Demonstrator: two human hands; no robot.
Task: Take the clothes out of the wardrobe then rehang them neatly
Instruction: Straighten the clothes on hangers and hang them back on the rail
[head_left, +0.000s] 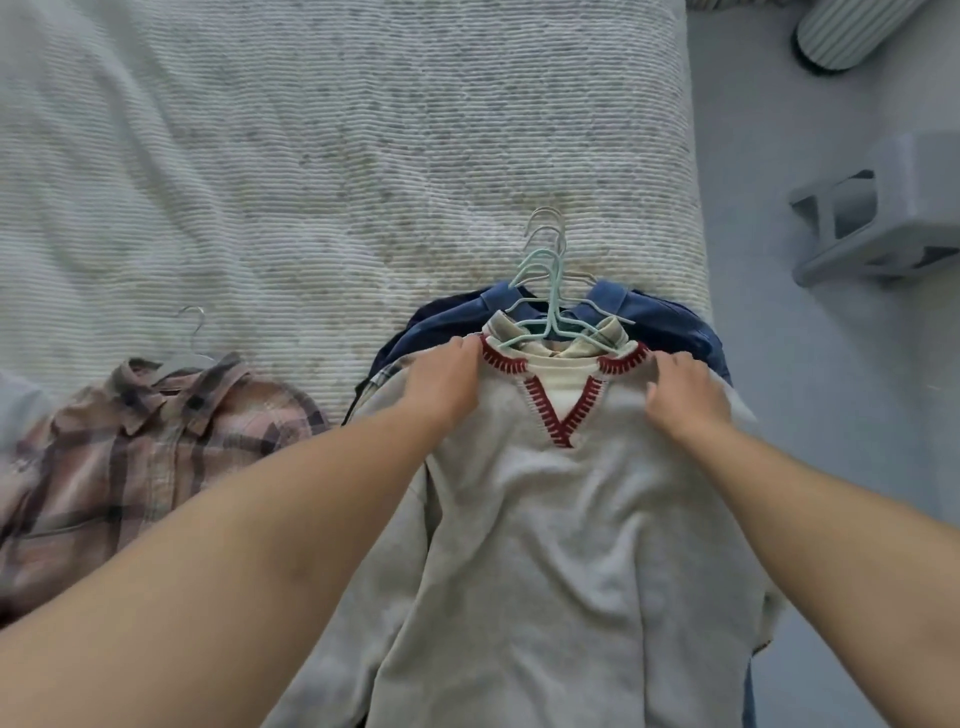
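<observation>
Left hand (449, 379) and right hand (683, 389) both grasp grey sweater (545, 519) shoulders atop hangered clothes pile (665, 322) on bed (311, 156).

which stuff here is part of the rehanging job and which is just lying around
Part of the job: grey sweater gripped at the shoulders by left hand and right hand; hangers; blue garment beneath; plaid shirt on its own hanger.

Lying about: grey stool, ribbed slipper on the floor.

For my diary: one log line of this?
left hand, right hand: grip grey sweater shoulders | atop hanger pile | plaid shirt beside | bed
</observation>
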